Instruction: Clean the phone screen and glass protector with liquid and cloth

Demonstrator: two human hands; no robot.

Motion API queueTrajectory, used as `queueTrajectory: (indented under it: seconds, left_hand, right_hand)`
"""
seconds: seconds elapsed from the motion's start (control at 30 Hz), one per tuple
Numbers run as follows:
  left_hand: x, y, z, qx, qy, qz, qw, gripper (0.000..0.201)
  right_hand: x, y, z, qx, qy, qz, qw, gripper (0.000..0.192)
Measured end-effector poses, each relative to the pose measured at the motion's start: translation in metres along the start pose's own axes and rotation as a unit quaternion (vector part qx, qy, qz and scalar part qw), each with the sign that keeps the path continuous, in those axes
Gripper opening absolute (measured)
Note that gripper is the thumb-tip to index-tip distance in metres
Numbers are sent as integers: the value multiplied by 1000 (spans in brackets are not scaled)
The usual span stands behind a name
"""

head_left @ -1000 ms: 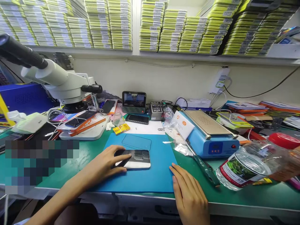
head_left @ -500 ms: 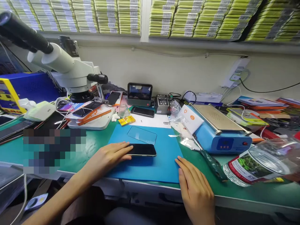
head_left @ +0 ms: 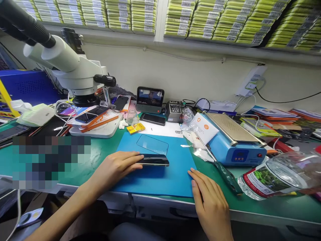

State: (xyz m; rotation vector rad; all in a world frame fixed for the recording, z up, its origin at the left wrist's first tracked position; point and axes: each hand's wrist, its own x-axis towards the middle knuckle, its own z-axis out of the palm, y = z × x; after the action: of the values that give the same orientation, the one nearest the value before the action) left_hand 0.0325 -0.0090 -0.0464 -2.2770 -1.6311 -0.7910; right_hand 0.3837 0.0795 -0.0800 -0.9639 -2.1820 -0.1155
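Note:
A black smartphone (head_left: 155, 160) is over the blue mat (head_left: 160, 182), its near edge showing a thin light frame. My left hand (head_left: 121, 162) grips its left end, with fingers over the top and the thumb at the near side. Behind it on the mat lies a clear glass screen protector (head_left: 152, 144) with a dark outline. My right hand (head_left: 210, 204) rests flat at the mat's right edge, fingers stretched out and holding nothing.
A blue heating plate machine (head_left: 233, 144), a green-handled screwdriver (head_left: 227, 177) and a large plastic bottle (head_left: 273, 177) stand or lie to the right. At the left a microscope (head_left: 72, 73) rises over stacked phones and boxes. A small display (head_left: 150, 99) stands at the back.
The phone has shifted slightly right and tipped a little, and a reflection now crosses its glass. My right hand has hardly moved. The camera view has shifted slightly.

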Motion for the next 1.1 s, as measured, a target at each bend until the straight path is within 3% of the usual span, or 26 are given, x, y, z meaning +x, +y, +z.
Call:
queueTrajectory:
  seconds: [0.1,0.2,0.27,0.47,0.6,0.67,0.77,0.83,0.97,1.1]
  left_hand:
    - [1,0,-2,0,-14,6,1000,38]
    - [-1,1,0,1,-53,6,999,37]
    - [-1,2,2,-12,-85,-10,996,46]
    - [17,15,5,-65,-143,-72,985,74]
    - [32,22,17,-45,-158,-41,986,79]
    - [30,17,29,-24,-137,-11,990,78]
    - [21,3,47,-9,-68,54,996,74]
    - [15,0,54,-15,-32,52,998,72]
    - [14,9,52,-37,-35,-4,999,69]
    - [15,12,49,-66,-22,0,998,73]
  right_hand:
    - [27,7,-6,35,-38,-2,999,28]
    - [76,7,-5,93,-128,19,987,33]
    - [114,5,6,113,-154,9,981,35]
    - [227,-6,80,99,-198,-40,974,32]
    - [295,-33,130,58,-259,-109,958,36]
    - [320,-48,148,37,-297,-140,944,38]
    - [344,-60,166,7,-352,-162,922,39]
    - [352,-60,176,-7,-383,-160,910,40]
    - [358,-50,192,-9,-429,-139,892,37]
    - [364,-48,208,5,-427,-108,898,46]
